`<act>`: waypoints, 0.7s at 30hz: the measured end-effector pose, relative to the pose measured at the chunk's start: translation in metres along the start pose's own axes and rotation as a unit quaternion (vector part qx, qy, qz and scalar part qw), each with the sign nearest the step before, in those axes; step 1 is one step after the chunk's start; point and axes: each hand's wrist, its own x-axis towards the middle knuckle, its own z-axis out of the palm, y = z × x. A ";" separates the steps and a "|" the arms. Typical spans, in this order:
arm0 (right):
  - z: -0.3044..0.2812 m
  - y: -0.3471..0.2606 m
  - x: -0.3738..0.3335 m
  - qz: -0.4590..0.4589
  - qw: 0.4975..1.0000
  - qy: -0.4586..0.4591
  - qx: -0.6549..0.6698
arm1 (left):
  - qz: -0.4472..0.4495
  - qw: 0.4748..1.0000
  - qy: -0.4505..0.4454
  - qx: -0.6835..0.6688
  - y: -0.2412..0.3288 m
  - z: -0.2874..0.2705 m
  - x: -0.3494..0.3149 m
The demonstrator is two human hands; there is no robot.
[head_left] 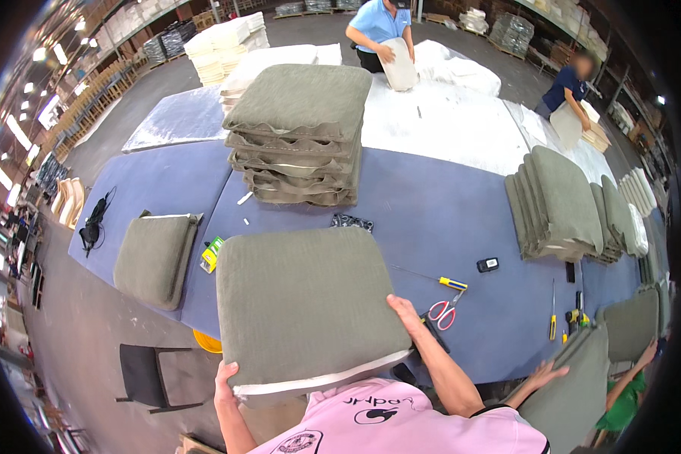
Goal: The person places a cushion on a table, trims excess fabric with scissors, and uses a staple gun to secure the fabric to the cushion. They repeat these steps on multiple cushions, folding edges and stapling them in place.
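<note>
A grey-green square seat cushion (309,299) is held up in front of my chest, over the near edge of the blue padded table (431,204). A white strip runs along its near edge. My left hand (225,380) grips the near left corner, thumb on top. On the right side, my right hand (405,314) holds the edge, its fingers partly hidden beneath. Close to that hand lie red-handled scissors (443,312) and a yellow-handled screwdriver (451,283).
Stacked cushions (299,136) stand behind mine, with a single cushion (157,257) at left and upright cushions (556,200) at right. A black chair (145,376) is at lower left. Two people work across the table; another person's hand (543,374) reaches in at lower right.
</note>
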 end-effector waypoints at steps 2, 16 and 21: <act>0.048 0.021 0.002 -0.036 0.995 0.042 -0.081 | -0.056 0.998 0.027 -0.016 -0.018 -0.079 0.041; 0.143 0.153 -0.040 -0.100 0.812 0.274 -0.505 | 0.312 0.649 -0.106 0.686 -0.041 -0.043 0.230; 0.129 0.170 -0.062 -0.037 0.845 0.271 -0.459 | 0.348 0.608 -0.264 0.662 -0.064 0.050 0.265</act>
